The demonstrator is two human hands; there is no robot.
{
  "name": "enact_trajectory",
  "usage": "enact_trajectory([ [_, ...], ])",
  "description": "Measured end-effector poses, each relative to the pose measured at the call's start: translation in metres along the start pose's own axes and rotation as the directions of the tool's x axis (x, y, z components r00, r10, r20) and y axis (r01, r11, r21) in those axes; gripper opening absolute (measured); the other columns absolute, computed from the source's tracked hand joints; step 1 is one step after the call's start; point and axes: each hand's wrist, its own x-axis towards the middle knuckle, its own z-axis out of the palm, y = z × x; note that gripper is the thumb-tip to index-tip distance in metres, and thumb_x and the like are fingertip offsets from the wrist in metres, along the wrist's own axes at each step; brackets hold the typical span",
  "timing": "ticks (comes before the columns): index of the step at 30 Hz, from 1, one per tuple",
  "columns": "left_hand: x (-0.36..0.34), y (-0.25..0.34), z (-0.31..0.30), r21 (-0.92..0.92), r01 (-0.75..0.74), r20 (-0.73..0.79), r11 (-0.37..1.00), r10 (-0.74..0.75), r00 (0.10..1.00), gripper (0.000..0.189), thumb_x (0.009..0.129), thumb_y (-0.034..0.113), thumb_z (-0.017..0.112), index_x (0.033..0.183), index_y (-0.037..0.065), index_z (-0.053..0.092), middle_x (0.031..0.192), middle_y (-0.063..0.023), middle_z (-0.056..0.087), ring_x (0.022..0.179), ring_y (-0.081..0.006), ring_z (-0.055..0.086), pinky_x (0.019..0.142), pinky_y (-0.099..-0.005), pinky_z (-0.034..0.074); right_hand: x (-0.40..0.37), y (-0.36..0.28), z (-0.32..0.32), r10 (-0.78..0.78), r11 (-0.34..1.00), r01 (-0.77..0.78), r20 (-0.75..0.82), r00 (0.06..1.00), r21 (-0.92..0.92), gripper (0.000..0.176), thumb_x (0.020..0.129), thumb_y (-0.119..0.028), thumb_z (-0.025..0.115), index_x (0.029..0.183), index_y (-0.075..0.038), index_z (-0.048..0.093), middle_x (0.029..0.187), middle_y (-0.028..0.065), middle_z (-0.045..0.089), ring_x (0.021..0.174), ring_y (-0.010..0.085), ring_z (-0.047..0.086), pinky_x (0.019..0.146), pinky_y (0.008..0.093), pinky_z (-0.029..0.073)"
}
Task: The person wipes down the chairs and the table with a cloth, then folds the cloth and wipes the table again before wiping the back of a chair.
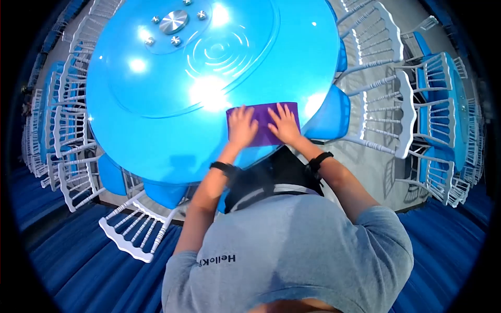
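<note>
A purple rectangular cloth (pixel 265 134) lies flat near the front edge of the round, glossy blue table (pixel 156 148). My left hand (pixel 241 127) rests on the cloth's left part with its fingers spread. On the right part lies my right hand (pixel 284 125), its fingers also apart and pointing away from me. Both palms face down, and neither hand grips anything. A black band sits on each wrist.
A round raised turntable with a silver disc (pixel 174 22) and several small metal knobs around it is at the table's far side. White chairs (pixel 383 112) with blue seats (pixel 330 115) surround the table. Another white chair (pixel 136 229) stands close at my left.
</note>
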Motion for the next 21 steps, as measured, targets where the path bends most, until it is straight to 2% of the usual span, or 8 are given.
enact_trajectory([
  [1, -0.011, 0.006, 0.015, 0.095, 0.039, 0.100, 0.995, -0.049, 0.994, 0.050, 0.080, 0.031, 0.054, 0.126, 0.014, 0.044, 0.135, -0.0181, 0.032, 0.123, -0.0444, 0.024, 0.098, -0.0580, 0.021, -0.010, 0.007, 0.026, -0.013, 0.994, 0.014, 0.006, 1.000, -0.111, 0.060, 0.082, -0.040, 0.051, 0.136, -0.022, 0.031, 0.143, 0.0178, 0.015, 0.130, 0.0422, 0.014, 0.101, 0.0591, 0.018],
  [2, -0.021, 0.009, 0.027, 0.190, 0.068, 0.192, 0.979, -0.105, 0.976, 0.055, 0.081, 0.037, 0.052, 0.132, 0.018, 0.039, 0.140, -0.0173, 0.024, 0.128, -0.0468, 0.016, 0.099, -0.0630, 0.015, -0.016, 0.003, 0.020, -0.034, 0.991, 0.039, 0.036, 0.999, -0.131, 0.061, 0.082, -0.042, 0.050, 0.136, -0.022, 0.031, 0.144, 0.0163, 0.015, 0.132, 0.0404, 0.013, 0.102, 0.0586, 0.014],
  [5, -0.032, 0.012, 0.034, 0.317, 0.056, 0.215, 0.947, -0.129, 0.968, 0.060, 0.081, 0.038, 0.051, 0.136, 0.022, 0.032, 0.145, -0.0135, 0.014, 0.131, -0.0461, 0.007, 0.098, -0.0654, 0.011, -0.013, 0.002, 0.019, -0.020, 0.993, 0.022, 0.020, 1.000, -0.115, 0.061, 0.082, -0.043, 0.051, 0.136, -0.023, 0.031, 0.145, 0.0145, 0.016, 0.132, 0.0396, 0.013, 0.103, 0.0572, 0.013],
  [10, -0.009, 0.012, 0.039, 0.290, 0.058, 0.166, 0.955, -0.110, 0.980, 0.063, 0.079, 0.032, 0.054, 0.137, 0.019, 0.031, 0.144, -0.0165, 0.016, 0.131, -0.0433, 0.011, 0.101, -0.0612, 0.012, 0.002, 0.009, 0.009, -0.051, 0.992, 0.061, 0.092, 0.994, -0.113, 0.060, 0.083, -0.038, 0.049, 0.137, -0.019, 0.029, 0.143, 0.0134, 0.020, 0.132, 0.0350, 0.017, 0.104, 0.0535, 0.015],
  [14, 0.028, 0.011, 0.045, 0.291, 0.002, 0.165, 0.957, -0.052, 0.985, 0.063, 0.079, 0.026, 0.052, 0.134, 0.005, 0.031, 0.142, -0.0214, 0.019, 0.131, -0.0402, 0.016, 0.104, -0.0518, 0.016, 0.030, 0.026, 0.007, -0.132, 0.987, 0.139, 0.080, 0.988, -0.082, 0.055, 0.086, -0.030, 0.045, 0.136, -0.012, 0.031, 0.143, 0.0099, 0.023, 0.132, 0.0283, 0.020, 0.105, 0.0477, 0.018],
  [18, 0.086, -0.009, 0.061, 0.228, -0.030, 0.118, 0.973, 0.003, 0.993, 0.061, 0.082, 0.024, 0.046, 0.135, 0.001, 0.026, 0.142, -0.0210, 0.019, 0.132, -0.0388, 0.016, 0.105, -0.0503, 0.016, 0.087, 0.048, 0.008, -0.208, 0.976, 0.206, -0.025, 0.978, -0.063, 0.050, 0.084, -0.023, 0.046, 0.132, -0.009, 0.037, 0.140, 0.0094, 0.029, 0.131, 0.0250, 0.025, 0.105, 0.0424, 0.019],
  [20, 0.126, -0.017, 0.067, 0.252, -0.035, 0.031, 0.967, 0.028, 0.999, 0.059, 0.083, 0.024, 0.045, 0.135, 0.000, 0.027, 0.139, -0.0225, 0.024, 0.127, -0.0404, 0.024, 0.103, -0.0511, 0.020, 0.128, 0.063, 0.001, -0.237, 0.965, 0.229, -0.055, 0.970, -0.126, 0.050, 0.084, -0.022, 0.046, 0.131, -0.009, 0.037, 0.139, 0.0097, 0.031, 0.130, 0.0254, 0.026, 0.105, 0.0415, 0.021],
  [21, 0.144, -0.016, 0.065, 0.260, 0.016, 0.050, 0.965, -0.030, 0.998, 0.059, 0.083, 0.025, 0.045, 0.133, -0.001, 0.029, 0.136, -0.0228, 0.030, 0.124, -0.0385, 0.030, 0.101, -0.0487, 0.025, 0.146, 0.070, 0.001, -0.244, 0.966, 0.234, -0.086, 0.966, -0.114, 0.050, 0.084, -0.022, 0.046, 0.131, -0.009, 0.037, 0.139, 0.0096, 0.031, 0.129, 0.0252, 0.027, 0.104, 0.0414, 0.022],
])
